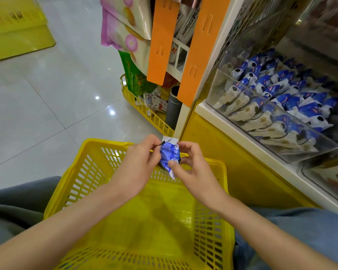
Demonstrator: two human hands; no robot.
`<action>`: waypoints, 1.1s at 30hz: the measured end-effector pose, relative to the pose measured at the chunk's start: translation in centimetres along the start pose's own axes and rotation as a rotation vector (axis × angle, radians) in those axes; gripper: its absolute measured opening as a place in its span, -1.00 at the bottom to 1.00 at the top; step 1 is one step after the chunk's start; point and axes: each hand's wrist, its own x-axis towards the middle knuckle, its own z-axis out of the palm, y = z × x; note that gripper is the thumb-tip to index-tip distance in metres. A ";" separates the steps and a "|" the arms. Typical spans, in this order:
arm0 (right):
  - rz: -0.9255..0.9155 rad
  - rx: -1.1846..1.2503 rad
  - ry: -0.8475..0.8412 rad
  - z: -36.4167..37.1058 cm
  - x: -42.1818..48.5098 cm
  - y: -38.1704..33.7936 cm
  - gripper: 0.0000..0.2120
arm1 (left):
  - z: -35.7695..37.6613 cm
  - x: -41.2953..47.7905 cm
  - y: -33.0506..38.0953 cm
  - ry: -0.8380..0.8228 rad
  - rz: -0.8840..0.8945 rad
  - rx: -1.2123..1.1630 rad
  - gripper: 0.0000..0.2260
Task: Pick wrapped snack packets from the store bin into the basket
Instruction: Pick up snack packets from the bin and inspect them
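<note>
Nearest me sits the yellow basket (76, 178), wedged between the knees, its floor showing no packet that I can see. Over its far rim both hands hold one blue-and-white snack packet (169, 154). The left hand (139, 158) pinches its upper left edge between thumb and fingertips. The right hand (191, 168) has the thumb pressed on the lower front and fingers curled behind the top right.

I judge the packet very light, in thin crinkly film that buckles under the fingers and is probably slick on its printed face. The flat white crimped ends look like the surest place to take hold, or a pinch across the middle without squeezing, since the contents may crumble.

To the right and farther off, the clear store bin (215, 88) holds a heap of matching packets (293, 98).
</note>
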 end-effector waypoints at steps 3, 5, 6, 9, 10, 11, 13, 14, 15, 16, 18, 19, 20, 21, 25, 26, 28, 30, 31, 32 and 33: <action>-0.040 -0.006 -0.061 -0.5 0.0 -0.6 -0.74 | 0.0 0.8 1.3 0.003 -0.305 -0.436 -0.81; -0.070 -0.045 -0.065 -0.9 -0.2 -0.9 -0.72 | -0.1 1.3 2.2 -0.142 -0.496 -0.855 -0.70; -0.061 -0.038 -0.050 -1.0 -0.3 -1.0 -0.68 | -0.1 1.3 2.6 -0.232 -0.514 -0.989 -0.62; -0.001 -0.007 0.042 -1.2 -0.3 -1.1 -0.55 | 0.3 0.5 2.5 -0.348 -0.375 -0.878 -0.63; 0.032 0.001 0.065 -1.2 -0.2 -1.2 -0.53 | 0.4 0.3 2.3 -0.331 -0.347 -0.771 -0.63; 0.069 0.020 0.075 -1.3 0.0 -1.3 -0.50 | 0.5 0.3 2.1 -0.295 -0.347 -0.695 -0.65; 0.162 0.103 0.057 -1.7 0.3 -1.6 -0.50 | 0.4 0.3 1.6 -0.245 -0.350 -0.664 -0.71; 0.207 0.150 0.030 -1.9 0.4 -1.6 -0.55 | 0.2 0.3 1.6 -0.245 -0.326 -0.655 -0.72; 0.231 0.164 -0.004 -2.2 0.5 -1.8 -0.64 | 0.0 0.3 1.5 -0.252 -0.298 -0.639 -0.73; 0.231 0.120 -0.027 -2.5 0.5 -2.1 -0.73 | -0.1 0.2 1.4 -0.259 -0.271 -0.624 -0.75; 0.196 0.036 -0.020 -2.9 0.4 -2.3 -0.81 | -0.3 0.2 1.5 -0.261 -0.229 -0.598 -0.79; 0.191 0.022 -0.007 -3.1 0.4 -2.5 -0.80 | -0.4 0.2 1.8 -0.256 -0.214 -0.590 -0.80; 0.196 0.022 0.002 -3.3 0.3 -3.0 -0.79 | -0.5 0.3 2.1 -0.246 -0.200 -0.582 -0.82; 0.185 0.026 0.004 -3.7 0.4 -3.5 -0.80 | -0.5 0.5 2.6 -0.237 -0.179 -0.574 -0.82; 0.048 -0.007 0.024 -6.8 1.7 -7.5 -0.92 | -0.8 2.3 6.1 -0.218 -0.066 -0.645 -0.80; 0.011 -0.033 0.057 -7.8 2.2 -8.7 -0.94 | -0.7 3.2 7.2 -0.178 -0.015 -0.642 -0.81; -0.040 -0.092 0.215 -10.2 3.4 -10.8 -0.94 | -0.3 5.6 9.2 -0.055 0.096 -0.576 -0.85; -0.061 -0.148 0.442 -12.9 5.2 -12.2 -0.86 | 0.1 8.1 10.8 0.067 0.236 -0.349 -0.83; -0.054 -0.169 0.539 -14.2 6.2 -12.7 -0.85 | 0.4 9.2 11.3 0.092 0.319 -0.223 -0.79; -0.030 -0.178 0.607 -15.4 7.2 -13.0 -0.84 | 0.8 10.1 11.6 0.089 0.399 -0.099 -0.76; 0.008 -0.189 0.645 -16.3 8.3 -12.9 -0.84 | 1.2 10.9 11.8 0.071 0.472 0.027 -0.74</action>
